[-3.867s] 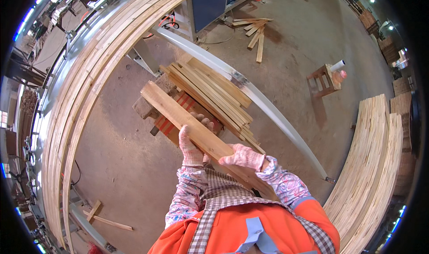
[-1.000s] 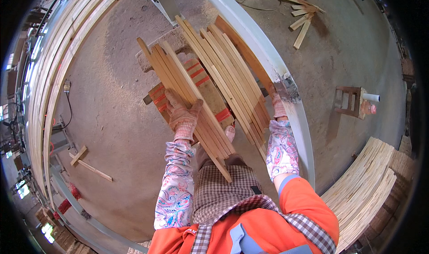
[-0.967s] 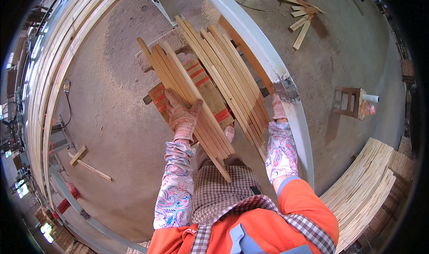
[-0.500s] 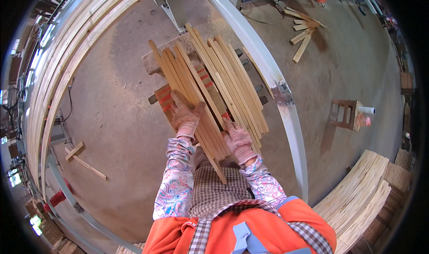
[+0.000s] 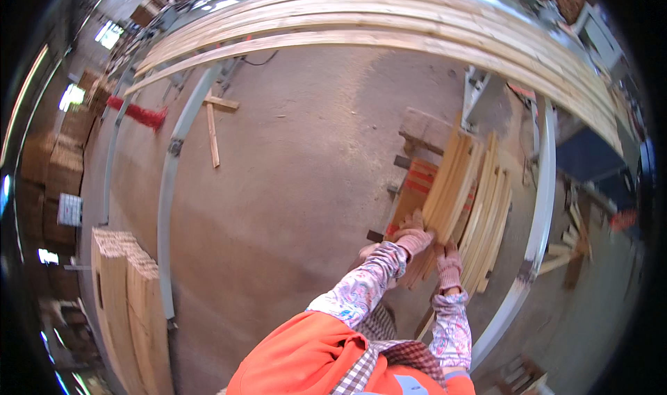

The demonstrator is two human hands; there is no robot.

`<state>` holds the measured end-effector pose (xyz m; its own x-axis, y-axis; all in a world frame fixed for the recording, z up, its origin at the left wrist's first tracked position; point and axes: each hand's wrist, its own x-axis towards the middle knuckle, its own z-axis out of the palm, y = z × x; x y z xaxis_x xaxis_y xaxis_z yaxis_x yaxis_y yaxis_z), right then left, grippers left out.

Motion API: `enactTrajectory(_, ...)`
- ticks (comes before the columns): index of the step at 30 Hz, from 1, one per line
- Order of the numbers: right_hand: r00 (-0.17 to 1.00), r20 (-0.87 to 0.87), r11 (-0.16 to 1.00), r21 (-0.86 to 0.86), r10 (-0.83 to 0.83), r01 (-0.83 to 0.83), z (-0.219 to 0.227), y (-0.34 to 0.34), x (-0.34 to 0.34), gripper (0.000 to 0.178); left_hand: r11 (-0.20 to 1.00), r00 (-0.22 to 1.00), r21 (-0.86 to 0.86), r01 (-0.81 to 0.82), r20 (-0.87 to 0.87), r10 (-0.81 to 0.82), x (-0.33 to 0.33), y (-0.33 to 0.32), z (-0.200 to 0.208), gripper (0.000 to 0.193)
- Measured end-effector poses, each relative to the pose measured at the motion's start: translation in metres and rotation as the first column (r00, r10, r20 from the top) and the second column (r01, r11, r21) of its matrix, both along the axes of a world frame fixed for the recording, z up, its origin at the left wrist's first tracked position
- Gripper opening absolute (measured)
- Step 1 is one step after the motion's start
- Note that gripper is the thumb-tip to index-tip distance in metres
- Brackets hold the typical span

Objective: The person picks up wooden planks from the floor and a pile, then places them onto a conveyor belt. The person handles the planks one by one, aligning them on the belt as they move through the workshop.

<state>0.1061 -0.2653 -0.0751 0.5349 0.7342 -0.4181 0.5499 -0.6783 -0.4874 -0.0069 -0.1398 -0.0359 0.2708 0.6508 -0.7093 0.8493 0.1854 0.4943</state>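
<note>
My left hand [image 5: 415,236], in a pinkish knit glove, grips the left side of a bundle of long wooden strips [image 5: 450,186]. From the right side, my right hand [image 5: 449,261], gloved alike, holds the same bundle near its close end. Its fingertips are partly hidden against the wood. A second group of wooden strips [image 5: 492,218] lies just right of this bundle, with a narrow gap between them. Both groups rest across a low support with a red-striped board [image 5: 419,179] showing at the left.
Long boards [image 5: 361,21] lie across a grey metal frame ahead, its legs [image 5: 179,152] standing left and right [image 5: 535,235]. A wooden block [image 5: 425,129] sits beyond the strips. Stacked timber [image 5: 132,305] stands at left. Scrap sticks [image 5: 573,239] lie at right.
The view has swung left, so the strips and hands now appear farther right. The held strips look drawn closer together, and my left hand has shifted toward their near end.
</note>
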Motion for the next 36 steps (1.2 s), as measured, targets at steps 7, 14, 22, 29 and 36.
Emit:
enactTrajectory(7,0.974,-0.223,0.948,0.302,-0.027,0.095,-0.051,-0.012,0.019,0.038,0.997,0.979,-0.001,0.071,0.193,-0.07,-0.018,0.006,-0.052,0.1)
enactTrajectory(14,0.905,0.375,0.885,0.465,-0.202,0.005,-0.093,-0.042,0.063,0.053,0.994,0.932,0.092,-0.054,0.362,0.017,-0.148,-0.046,0.022,0.081)
enactTrajectory(22,0.988,0.1,0.815,0.558,0.121,-0.157,0.079,0.006,-0.163,0.043,0.887,0.893,-0.138,-0.44,-0.172,0.416,-0.497,-0.245,-0.012,0.062)
enactTrajectory(29,0.585,-0.171,0.585,0.482,0.793,-0.652,0.084,0.032,-0.48,0.056,0.352,0.397,-0.189,-0.917,-0.532,0.748,-0.671,-0.469,-0.015,0.06)
enactTrajectory(36,0.215,-0.459,0.474,0.579,0.862,-0.663,0.105,0.041,-0.699,0.067,0.379,0.346,-0.025,-0.925,-0.47,0.812,-0.658,-0.597,-0.184,0.057)
